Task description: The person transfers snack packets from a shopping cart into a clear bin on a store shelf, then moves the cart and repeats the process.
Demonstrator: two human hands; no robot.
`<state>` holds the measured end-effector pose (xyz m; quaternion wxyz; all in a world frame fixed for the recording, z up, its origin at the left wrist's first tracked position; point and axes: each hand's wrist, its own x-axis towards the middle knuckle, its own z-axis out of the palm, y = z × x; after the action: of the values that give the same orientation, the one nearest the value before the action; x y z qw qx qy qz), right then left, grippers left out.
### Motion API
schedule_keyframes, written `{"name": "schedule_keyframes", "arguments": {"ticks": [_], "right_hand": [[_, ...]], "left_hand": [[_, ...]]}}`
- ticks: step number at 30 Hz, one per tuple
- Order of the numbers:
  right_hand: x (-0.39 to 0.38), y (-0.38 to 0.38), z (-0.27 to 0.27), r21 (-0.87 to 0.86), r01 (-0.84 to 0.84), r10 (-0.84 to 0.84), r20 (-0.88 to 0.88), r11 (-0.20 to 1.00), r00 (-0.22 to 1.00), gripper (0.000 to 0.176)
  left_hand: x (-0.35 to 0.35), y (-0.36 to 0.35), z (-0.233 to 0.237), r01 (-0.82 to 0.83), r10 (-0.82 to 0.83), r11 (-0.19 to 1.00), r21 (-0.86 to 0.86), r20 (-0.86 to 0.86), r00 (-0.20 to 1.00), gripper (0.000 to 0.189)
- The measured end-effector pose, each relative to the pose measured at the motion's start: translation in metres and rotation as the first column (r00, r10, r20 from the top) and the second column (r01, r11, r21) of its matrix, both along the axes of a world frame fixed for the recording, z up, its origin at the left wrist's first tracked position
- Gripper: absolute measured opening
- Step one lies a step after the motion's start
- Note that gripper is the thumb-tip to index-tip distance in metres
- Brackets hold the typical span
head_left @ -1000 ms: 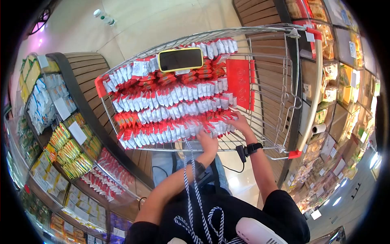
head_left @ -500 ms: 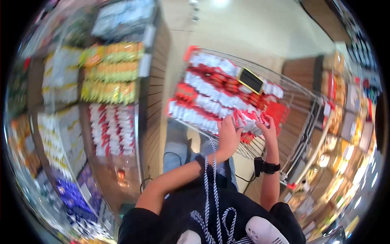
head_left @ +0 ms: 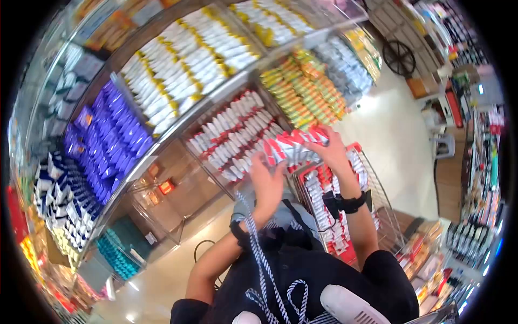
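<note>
A row of small red-and-white wrapped snack packets (head_left: 294,148) is held up between my two hands. My left hand (head_left: 266,181) is closed against the near left end of the row. At the far right end, my right hand (head_left: 333,150) grips with its fingers over the packets. Just beyond the row, a shelf compartment holds matching red-and-white packets (head_left: 236,135) in several lines. Below my right forearm, the wire cart (head_left: 382,189) carries more of these packets, partly covered by my arm.
Yellow-green packets (head_left: 305,89) and grey-blue packets (head_left: 343,67) fill compartments to the right. Farther left are white-and-yellow packets (head_left: 186,62) and purple packets (head_left: 105,146). A clear divider edge (head_left: 178,125) runs along the shelf. Pale floor (head_left: 402,127) lies beyond the cart.
I have turned left from the cart to the shelf. The packets, held low over the cart before, are now lifted out and brought up to the compartment's edge in both hands.
</note>
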<state>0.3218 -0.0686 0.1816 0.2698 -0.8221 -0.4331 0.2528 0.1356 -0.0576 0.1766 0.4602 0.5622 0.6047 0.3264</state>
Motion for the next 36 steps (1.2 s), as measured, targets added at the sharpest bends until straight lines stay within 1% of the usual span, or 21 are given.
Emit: {"name": "schedule_keyframes", "arguments": {"ticks": [2, 3, 5, 7, 8, 11, 12, 14, 15, 17, 18, 19, 20, 22, 25, 27, 30, 32, 33, 35, 36], "right_hand": [[-0.019, 0.039, -0.022, -0.045, -0.138, 0.139, 0.023, 0.989, 0.990, 0.075], [-0.032, 0.058, -0.029, -0.117, -0.167, 0.168, -0.004, 0.979, 0.986, 0.077], [-0.057, 0.088, -0.044, -0.263, -0.220, 0.209, -0.068, 0.939, 0.976, 0.082], [-0.077, 0.111, -0.062, -0.356, -0.268, 0.297, 0.028, 0.895, 0.954, 0.087], [-0.085, 0.119, -0.069, -0.408, -0.261, 0.304, 0.044, 0.875, 0.952, 0.093], [-0.097, 0.140, -0.095, -0.423, -0.313, 0.340, -0.014, 0.850, 0.940, 0.095], [-0.105, 0.145, -0.105, -0.426, -0.293, 0.345, 0.048, 0.856, 0.937, 0.100], [-0.105, 0.151, -0.119, -0.434, -0.300, 0.351, 0.041, 0.849, 0.935, 0.101], [-0.108, 0.155, -0.117, -0.438, -0.303, 0.354, 0.038, 0.846, 0.934, 0.101], [-0.116, 0.165, -0.090, -0.452, -0.318, 0.364, 0.016, 0.833, 0.931, 0.101], [-0.117, 0.173, -0.083, -0.454, -0.339, 0.376, -0.009, 0.824, 0.926, 0.102], [-0.116, 0.182, -0.081, -0.454, -0.360, 0.389, -0.033, 0.815, 0.921, 0.103], [-0.113, 0.190, -0.095, -0.423, -0.355, 0.355, -0.082, 0.834, 0.931, 0.098], [-0.104, 0.211, -0.156, -0.389, -0.401, 0.406, -0.075, 0.829, 0.911, 0.095], [-0.115, 0.221, -0.157, -0.147, -0.449, 0.441, -0.085, 0.881, 0.893, 0.084], [-0.122, 0.227, -0.148, 0.079, -0.475, 0.480, -0.233, 0.876, 0.846, 0.082], [-0.132, 0.219, -0.184, -0.138, -0.459, 0.468, 0.038, 0.878, 0.883, 0.070], [-0.136, 0.219, -0.194, -0.285, -0.452, 0.484, 0.047, 0.845, 0.874, 0.068], [-0.139, 0.218, -0.192, -0.285, -0.458, 0.488, 0.042, 0.842, 0.872, 0.070], [-0.145, 0.215, -0.189, -0.285, -0.469, 0.497, 0.031, 0.836, 0.867, 0.073], [-0.149, 0.212, -0.192, -0.291, -0.438, 0.472, 0.056, 0.851, 0.880, 0.075]], "left_hand": [[-0.026, 0.017, -0.016, -0.096, 0.095, 0.995, 0.004, 0.003, 0.995, 0.049], [-0.039, 0.024, -0.029, -0.141, 0.141, 0.990, 0.009, 0.009, 0.990, 0.050], [-0.060, 0.035, -0.054, -0.204, 0.203, 0.977, -0.062, -0.027, 0.979, 0.049], [-0.075, 0.045, -0.068, -0.258, 0.254, 0.957, -0.131, -0.049, 0.966, 0.048], [-0.079, 0.047, -0.079, -0.288, 0.279, 0.951, -0.110, -0.089, 0.956, 0.046], [-0.088, 0.059, -0.096, -0.336, 0.321, 0.927, -0.164, -0.111, 0.940, 0.044], [-0.091, 0.063, -0.095, -0.339, 0.330, 0.911, -0.236, -0.078, 0.941, 0.045], [-0.095, 0.073, -0.092, -0.329, 0.350, 0.867, -0.373, -0.014, 0.937, 0.047], [-0.097, 0.078, -0.086, -0.336, 0.349, 0.888, -0.314, -0.015, 0.937, 0.045], [-0.100, 0.081, -0.076, -0.344, 0.346, 0.918, -0.196, -0.024, 0.938, 0.043], [-0.101, 0.085, -0.096, -0.355, 0.346, 0.931, -0.084, -0.103, 0.933, 0.041], [-0.103, 0.092, -0.099, -0.336, 0.326, 0.940, -0.051, -0.149, 0.934, 0.040], [-0.105, 0.101, -0.102, -0.317, 0.308, 0.948, -0.015, -0.195, 0.931, 0.040], [-0.106, 0.117, -0.108, -0.279, 0.296, 0.955, 0.100, -0.260, 0.919, 0.038], [-0.098, 0.134, -0.110, -0.384, 0.348, 0.923, -0.033, -0.355, 0.868, 0.036], [-0.097, 0.146, -0.101, -0.385, 0.324, 0.916, -0.112, -0.358, 0.876, 0.034], [-0.103, 0.156, -0.081, -0.312, 0.234, 0.932, -0.182, -0.355, 0.905, 0.031], [-0.102, 0.157, -0.066, -0.278, 0.221, 0.948, -0.154, -0.308, 0.925, 0.028], [-0.101, 0.158, -0.056, -0.261, 0.214, 0.955, -0.140, -0.284, 0.935, 0.028], [-0.096, 0.153, -0.070, -0.304, 0.273, 0.951, -0.054, -0.317, 0.908, 0.029], [-0.096, 0.156, -0.074, -0.227, 0.187, 0.972, -0.063, -0.385, 0.904, 0.034]]}}
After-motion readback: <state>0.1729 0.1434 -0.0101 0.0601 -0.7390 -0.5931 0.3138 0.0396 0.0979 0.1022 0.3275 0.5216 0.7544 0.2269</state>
